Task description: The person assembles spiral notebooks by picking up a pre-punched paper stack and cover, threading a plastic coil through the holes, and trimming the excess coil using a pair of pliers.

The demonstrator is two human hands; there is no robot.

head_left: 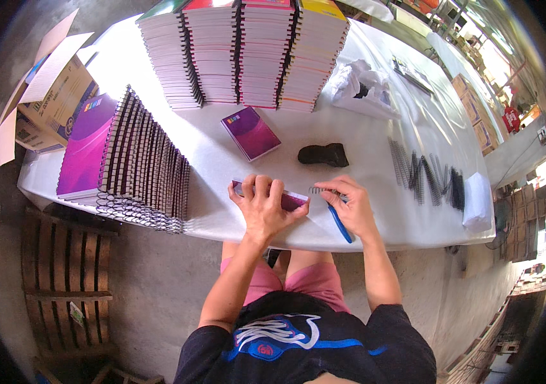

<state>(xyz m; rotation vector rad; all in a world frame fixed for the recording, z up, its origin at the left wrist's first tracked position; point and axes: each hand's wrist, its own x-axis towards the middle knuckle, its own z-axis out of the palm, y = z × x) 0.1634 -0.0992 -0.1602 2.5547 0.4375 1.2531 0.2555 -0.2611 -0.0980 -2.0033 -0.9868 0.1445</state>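
While our left hand point(261, 206) presses flat, fingers spread, on a purple notebook point(289, 200) at the near edge of the white table point(375, 217), our right hand point(349, 206) pinches a black wire coil point(319, 190) at the notebook's right end. A blue tool point(340, 225) sits tucked under the right palm, its tip pointing toward us. Just beyond the hands lies a dark lump point(324, 154), and a second purple notebook point(251, 132) lies loose farther up. Bound notebooks point(133, 168) lean in a fanned row at left, spines up. Tall stacks point(247, 54) line the far edge. Loose black coils point(425, 177) are spread at right, well apart from the hands. An open carton point(49, 96) stands off the table's left end.
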